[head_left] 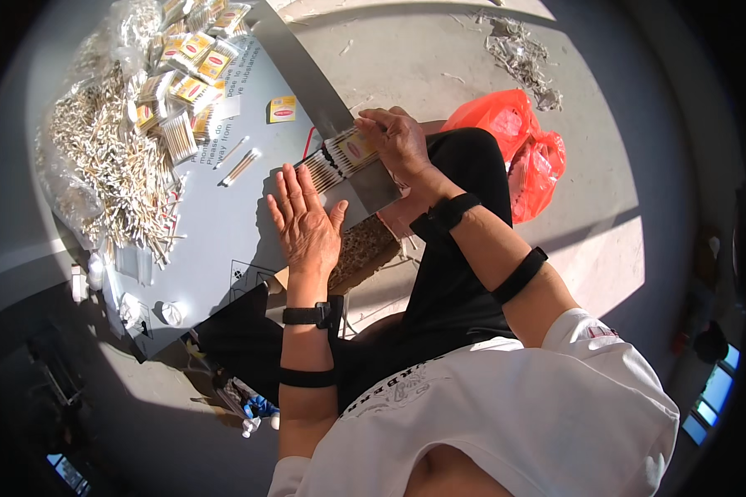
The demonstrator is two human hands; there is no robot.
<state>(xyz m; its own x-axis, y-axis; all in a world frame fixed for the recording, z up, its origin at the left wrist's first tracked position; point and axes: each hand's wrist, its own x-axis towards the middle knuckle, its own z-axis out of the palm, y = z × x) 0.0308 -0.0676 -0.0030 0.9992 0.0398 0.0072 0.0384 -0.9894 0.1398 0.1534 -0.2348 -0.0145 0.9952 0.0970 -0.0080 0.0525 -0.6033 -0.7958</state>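
Across the flat grey tabletop's [215,219] edge, a clear, yellow-labelled swab packet [355,151] lies between the hands, nearer the right hand [402,149], whose bent fingers' grip I cannot tell; the left hand [311,236] has straight, unclenched fingers.

A red bag [547,157] lies on the floor [593,178] at right, a scrap heap [518,56] beyond it. Two white wads [172,313] rest on the bench [207,240], near left. A window [715,393] shows near right.

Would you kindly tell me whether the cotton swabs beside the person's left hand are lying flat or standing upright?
Lying flat: the cotton swabs show lengthwise, side by side, next to the left hand.
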